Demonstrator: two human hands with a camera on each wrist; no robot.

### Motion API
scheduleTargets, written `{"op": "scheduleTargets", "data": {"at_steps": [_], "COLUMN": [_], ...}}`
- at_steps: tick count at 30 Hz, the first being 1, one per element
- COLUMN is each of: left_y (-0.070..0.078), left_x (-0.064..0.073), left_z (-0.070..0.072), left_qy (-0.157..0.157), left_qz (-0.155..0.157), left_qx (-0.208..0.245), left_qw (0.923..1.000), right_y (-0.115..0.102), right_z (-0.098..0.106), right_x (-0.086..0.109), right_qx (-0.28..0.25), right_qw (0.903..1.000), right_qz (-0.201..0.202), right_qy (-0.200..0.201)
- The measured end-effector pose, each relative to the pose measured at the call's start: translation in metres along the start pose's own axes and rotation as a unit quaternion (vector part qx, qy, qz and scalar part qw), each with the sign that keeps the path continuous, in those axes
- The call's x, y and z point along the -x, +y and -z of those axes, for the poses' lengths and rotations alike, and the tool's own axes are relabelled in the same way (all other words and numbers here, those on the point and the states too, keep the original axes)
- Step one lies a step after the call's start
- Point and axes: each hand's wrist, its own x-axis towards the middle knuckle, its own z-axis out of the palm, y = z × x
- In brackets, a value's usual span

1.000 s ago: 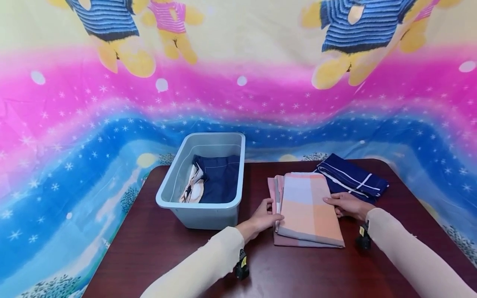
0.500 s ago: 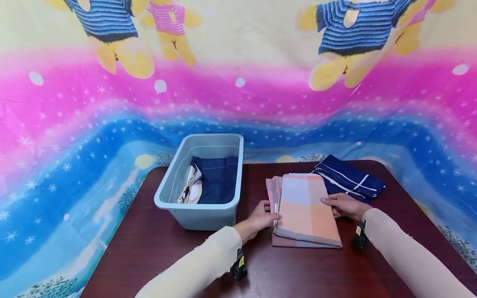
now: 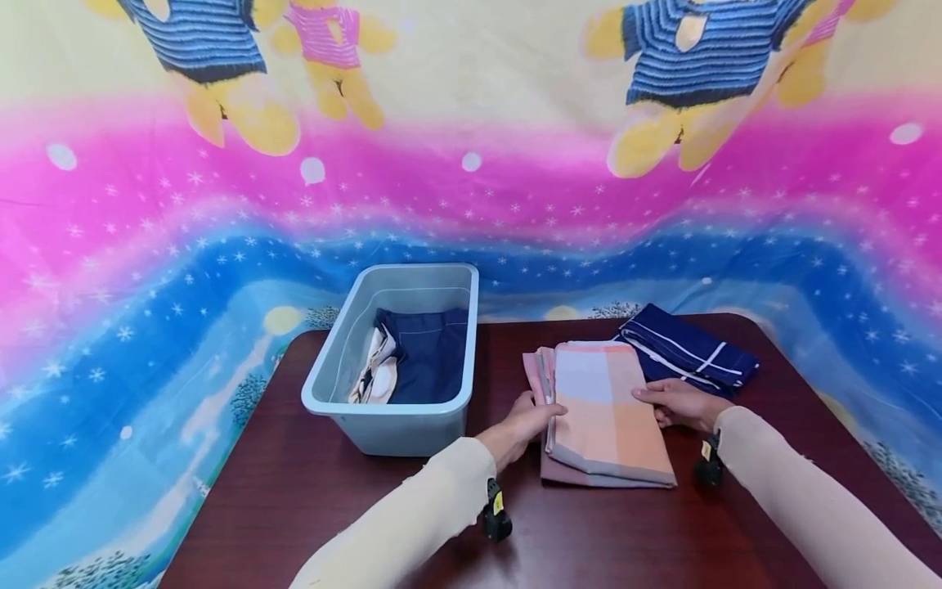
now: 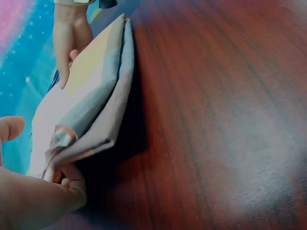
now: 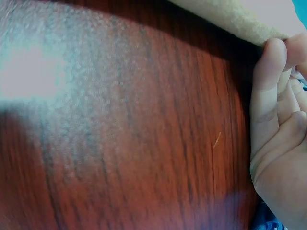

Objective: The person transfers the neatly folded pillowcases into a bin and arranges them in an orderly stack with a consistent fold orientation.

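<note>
my pale cream sleeves [image 3: 405,519] reach forward over a dark red-brown table [image 3: 589,544], a small black device [image 3: 498,514] at each wrist. my left hand [image 3: 521,424] grips the left edge of a folded plaid cloth [image 3: 607,417], thumb above and fingers curled underneath; my right hand [image 3: 684,403] pinches its right edge, thumb on top. the cloth, in peach, pale lilac, pink and grey, is right of centre, its layers fanned out along the left side. to its left, well apart from it, stands a grey-blue bin [image 3: 390,408] containing a navy cloth [image 3: 434,352] beside a crumpled cream-and-dark one [image 3: 383,383]. behind the plaid cloth, to the right, lies a folded navy cloth with white stripes [image 3: 692,345], partly hidden. farthest back hangs a blue, pink and cream backdrop [image 3: 471,209] with snowflakes and yellow figures in striped tops.
</note>
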Motion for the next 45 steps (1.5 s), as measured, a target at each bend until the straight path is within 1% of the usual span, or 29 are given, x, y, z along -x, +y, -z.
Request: {"op": "scheduleTargets", "data": {"at_steps": [3,6,8,11,14,20,25,30,35,45], "left_y": [-0.002,-0.006,-0.009,-0.011,-0.012,-0.013,-0.013,-0.013,-0.011,-0.012], "left_x": [-0.007,-0.015,-0.019,-0.023,-0.023,-0.023,-0.026,-0.027,-0.026,-0.029], "left_z": [0.002,0.006,0.008,0.010,0.012,0.017,0.020,0.022,0.025,0.022], "left_qy": [0.008,0.014,0.017,0.015,0.003,-0.041,-0.064,-0.077,-0.082,-0.071], "left_qz": [0.001,0.001,0.002,-0.005,-0.019,-0.056,-0.070,-0.067,-0.064,-0.059], "left_qx": [0.010,-0.003,-0.020,-0.038,-0.054,-0.049,-0.061,-0.077,-0.087,-0.101], "left_qw": [0.9999,0.9999,0.9997,0.9992,0.9984,0.9964,0.9936,0.9918,0.9908,0.9906], "right_y": [0.001,0.001,0.000,-0.001,-0.001,-0.002,-0.004,-0.005,-0.005,-0.001], "right_z": [0.000,-0.001,-0.001,-0.001,-0.001,0.000,-0.001,0.000,0.002,0.004], "right_x": [-0.001,-0.003,-0.003,-0.004,-0.004,-0.004,-0.003,-0.002,-0.002,-0.004], "right_qx": [-0.002,-0.005,-0.006,-0.005,-0.008,-0.015,-0.016,-0.020,-0.026,-0.025], "right_qw": [1.0000,0.9998,0.9997,0.9997,0.9997,0.9997,0.9996,0.9995,0.9993,0.9990], "right_qz": [-0.003,-0.010,-0.013,-0.014,-0.017,-0.018,-0.021,-0.026,-0.024,-0.021], "right_qy": [0.006,0.015,0.020,0.020,0.014,0.003,-0.003,-0.006,-0.015,-0.031]}}
